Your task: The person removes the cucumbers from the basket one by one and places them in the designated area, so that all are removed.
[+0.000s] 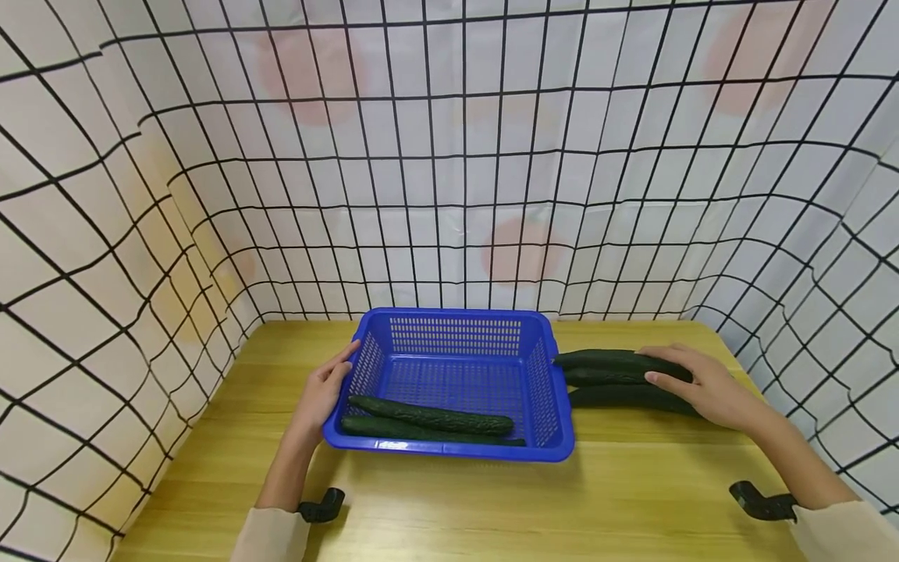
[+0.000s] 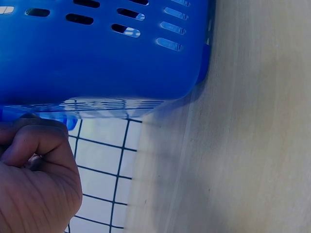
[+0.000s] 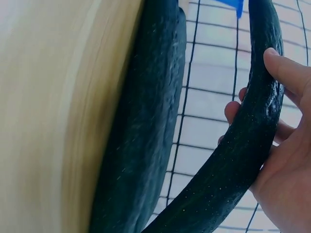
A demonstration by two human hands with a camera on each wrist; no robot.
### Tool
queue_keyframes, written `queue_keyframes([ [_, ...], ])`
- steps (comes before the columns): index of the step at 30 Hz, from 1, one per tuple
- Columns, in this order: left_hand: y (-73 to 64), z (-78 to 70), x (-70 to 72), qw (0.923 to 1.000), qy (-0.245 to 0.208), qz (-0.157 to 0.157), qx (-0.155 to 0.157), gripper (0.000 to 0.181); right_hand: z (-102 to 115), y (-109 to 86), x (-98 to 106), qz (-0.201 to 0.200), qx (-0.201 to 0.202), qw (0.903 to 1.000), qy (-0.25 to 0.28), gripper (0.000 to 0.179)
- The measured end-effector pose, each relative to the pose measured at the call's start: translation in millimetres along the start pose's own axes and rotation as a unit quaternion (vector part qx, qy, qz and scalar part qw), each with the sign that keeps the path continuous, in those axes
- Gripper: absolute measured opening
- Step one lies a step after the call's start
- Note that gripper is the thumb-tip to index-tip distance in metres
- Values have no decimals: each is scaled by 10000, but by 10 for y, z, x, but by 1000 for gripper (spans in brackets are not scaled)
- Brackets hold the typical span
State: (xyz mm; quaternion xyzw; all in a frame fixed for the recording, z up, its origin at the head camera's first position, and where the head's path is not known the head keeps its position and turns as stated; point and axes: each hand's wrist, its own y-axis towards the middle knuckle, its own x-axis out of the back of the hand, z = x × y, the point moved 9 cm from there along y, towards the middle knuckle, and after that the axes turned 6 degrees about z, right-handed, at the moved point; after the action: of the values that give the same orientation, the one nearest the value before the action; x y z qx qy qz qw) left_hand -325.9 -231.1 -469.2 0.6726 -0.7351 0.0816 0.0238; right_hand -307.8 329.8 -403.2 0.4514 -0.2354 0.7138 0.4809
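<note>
A blue plastic basket (image 1: 460, 314) with slotted sides stands mid-table. Two dark green cucumbers lie along its front side, a wrinkled one (image 1: 435, 415) and a smoother one (image 1: 407, 430) partly hidden by the rim. My left hand (image 1: 321, 398) grips the basket's left rim, its fingers curled in the left wrist view. On the right, my right hand (image 1: 705, 384) holds a curved cucumber (image 3: 228, 145) between thumb and fingers. The right wrist view shows this one apart from the other cucumbers (image 3: 141, 116), which lie together on the table beside the basket.
The wooden table (image 1: 456, 515) is bounded at the back and sides by white sheeting with a black wire grid (image 1: 435, 207). A black wrist mount shows at the left wrist (image 1: 323, 506) and another at the right wrist (image 1: 762, 503).
</note>
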Motion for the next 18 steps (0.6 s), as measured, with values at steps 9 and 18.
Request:
queue_keyframes([
  [9, -7, -7, -10, 9999, -149, 47, 34, 45, -225, -181, -84, 64, -58, 9993, -356, 45],
  [18, -12, -6, -8, 9999, -78, 54, 49, 45, -257, -279, -329, 275, 194, 9981, -522, 40],
])
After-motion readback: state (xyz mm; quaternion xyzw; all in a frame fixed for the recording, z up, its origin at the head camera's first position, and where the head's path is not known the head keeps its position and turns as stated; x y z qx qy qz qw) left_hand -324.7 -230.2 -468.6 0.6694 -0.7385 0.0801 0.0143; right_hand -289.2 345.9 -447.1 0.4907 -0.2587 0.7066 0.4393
